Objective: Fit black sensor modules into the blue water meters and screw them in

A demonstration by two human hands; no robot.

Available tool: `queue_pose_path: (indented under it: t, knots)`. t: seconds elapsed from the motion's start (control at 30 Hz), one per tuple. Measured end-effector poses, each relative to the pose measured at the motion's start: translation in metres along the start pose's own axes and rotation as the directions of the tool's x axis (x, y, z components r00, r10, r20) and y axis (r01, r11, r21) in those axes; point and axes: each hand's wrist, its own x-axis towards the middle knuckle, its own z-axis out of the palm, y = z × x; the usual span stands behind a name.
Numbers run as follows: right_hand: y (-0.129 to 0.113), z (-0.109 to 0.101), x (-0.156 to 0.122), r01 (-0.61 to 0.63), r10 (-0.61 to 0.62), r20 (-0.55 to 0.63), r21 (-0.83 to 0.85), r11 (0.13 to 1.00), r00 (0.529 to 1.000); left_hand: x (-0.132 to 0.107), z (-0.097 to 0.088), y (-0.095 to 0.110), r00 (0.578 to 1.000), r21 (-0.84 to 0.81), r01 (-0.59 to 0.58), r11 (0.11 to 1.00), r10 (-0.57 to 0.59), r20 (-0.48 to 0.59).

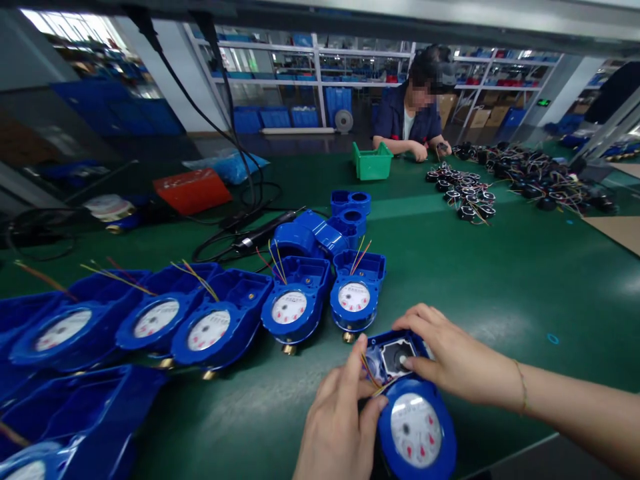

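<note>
A blue water meter with a white dial lies at the table's near edge, between my two hands. My left hand is closed on its left side, index finger and thumb along the rim beside several thin coloured wires. Over the far right edge of the meter's box, my right hand is curled, its thumb pressing on a black part with a pale frame inside. My palms hide the meter's lower left side.
Several blue meters with wires stand in a row to the left. Blue covers and a black corded tool lie behind them. Farther off are a green bin, black wired parts and a co-worker handling one.
</note>
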Motion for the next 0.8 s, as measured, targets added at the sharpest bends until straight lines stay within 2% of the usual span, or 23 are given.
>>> queue_pose_path:
  t: [0.1, 0.2, 0.27, 0.33, 0.4, 0.63, 0.73, 0.8]
  knots:
    - [0.005, 0.003, -0.001, -0.008, 0.008, -0.014, 0.052, 0.999, 1.000, 0.000, 0.008, 0.001, 0.985, 0.032, -0.087, 0.996, 0.091, -0.147]
    - [0.010, 0.005, -0.001, -0.027, 0.030, -0.028, 0.094, 0.995, 0.999, -0.002, 0.016, -0.001, 0.932, 0.099, -0.201, 0.975, 0.221, -0.286]
    - [0.012, 0.006, -0.002, -0.037, 0.040, -0.028, 0.106, 0.994, 0.999, -0.004, 0.021, -0.003, 0.892, 0.129, -0.281, 0.951, 0.308, -0.331]
    - [0.012, 0.006, -0.002, -0.040, 0.042, -0.019, 0.106, 0.994, 0.999, -0.004, 0.024, -0.006, 0.870, 0.126, -0.354, 0.927, 0.376, -0.319]
    - [0.010, 0.004, -0.002, -0.039, 0.040, -0.005, 0.090, 0.995, 0.999, -0.003, 0.025, -0.008, 0.874, 0.098, -0.388, 0.916, 0.400, -0.276]
    - [0.003, 0.000, 0.003, 0.035, -0.025, 0.112, -0.085, 0.996, 0.993, 0.007, 0.019, -0.009, 0.899, -0.025, -0.378, 0.925, 0.361, -0.247]
    - [0.006, 0.002, 0.012, -0.005, 0.011, 0.117, -0.059, 0.998, 0.993, 0.008, 0.020, -0.019, 0.902, -0.107, -0.405, 0.908, 0.378, -0.208]
    - [0.010, 0.006, 0.015, -0.056, 0.054, 0.109, 0.014, 0.998, 0.993, 0.005, 0.023, -0.026, 0.887, -0.130, -0.444, 0.887, 0.414, -0.207]
